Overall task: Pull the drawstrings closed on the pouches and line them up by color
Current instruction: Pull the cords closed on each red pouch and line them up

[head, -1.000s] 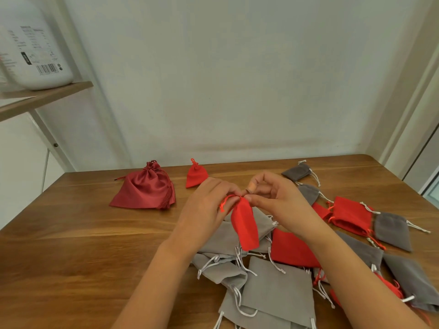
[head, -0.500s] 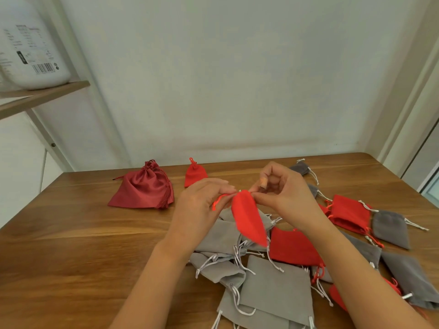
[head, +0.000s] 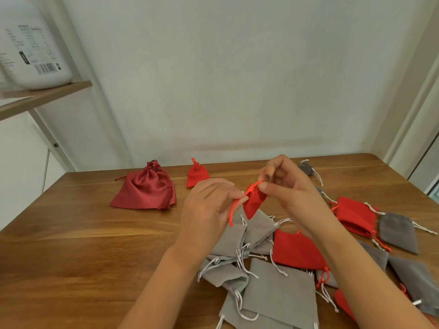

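Observation:
A small red pouch hangs in the air between my hands, its mouth gathered tight. My left hand pinches its red drawstring, which trails down. My right hand pinches the cord at the pouch's neck. Under my hands lies a heap of grey pouches with white cords and red pouches. At the back a large dark red satin pouch and a small closed red pouch lie side by side.
The wooden table runs to a white wall. More red and grey pouches lie at the right. A wooden shelf at upper left carries a white jug. A door frame stands at the right.
The pouch's mouth has drawn shut and the pouch looks shorter. My hands moved apart and a little higher, pulling the cord out on the left side.

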`<action>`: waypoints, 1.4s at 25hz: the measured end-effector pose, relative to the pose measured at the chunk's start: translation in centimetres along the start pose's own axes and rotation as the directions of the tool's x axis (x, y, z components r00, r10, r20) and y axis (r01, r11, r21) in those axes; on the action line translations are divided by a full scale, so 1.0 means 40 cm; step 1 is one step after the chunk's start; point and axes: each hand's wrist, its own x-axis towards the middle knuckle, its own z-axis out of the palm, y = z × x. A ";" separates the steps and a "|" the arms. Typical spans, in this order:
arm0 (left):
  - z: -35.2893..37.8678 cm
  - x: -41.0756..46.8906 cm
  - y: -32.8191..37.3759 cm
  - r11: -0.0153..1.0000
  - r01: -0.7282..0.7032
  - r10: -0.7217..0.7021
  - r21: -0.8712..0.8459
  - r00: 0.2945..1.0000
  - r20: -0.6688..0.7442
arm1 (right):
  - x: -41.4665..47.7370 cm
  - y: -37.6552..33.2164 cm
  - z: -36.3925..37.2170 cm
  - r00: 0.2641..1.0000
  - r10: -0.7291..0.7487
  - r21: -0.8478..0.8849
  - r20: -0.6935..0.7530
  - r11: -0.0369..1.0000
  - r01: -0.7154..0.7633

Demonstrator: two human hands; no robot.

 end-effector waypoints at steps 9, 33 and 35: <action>-0.007 0.009 0.009 1.000 0.002 0.000 -0.025 0.998 0.067 | 0.006 0.027 0.004 0.997 -0.039 -0.269 -0.073 0.963 0.018; -0.048 0.049 0.024 0.063 0.739 -0.694 -0.671 0.515 0.503 | -0.010 0.045 0.032 0.982 -0.184 -0.593 0.044 0.786 0.174; -0.046 0.048 0.021 0.116 0.785 -0.721 -0.609 0.488 0.491 | -0.013 0.040 0.040 0.979 -0.197 -0.608 0.055 0.771 0.190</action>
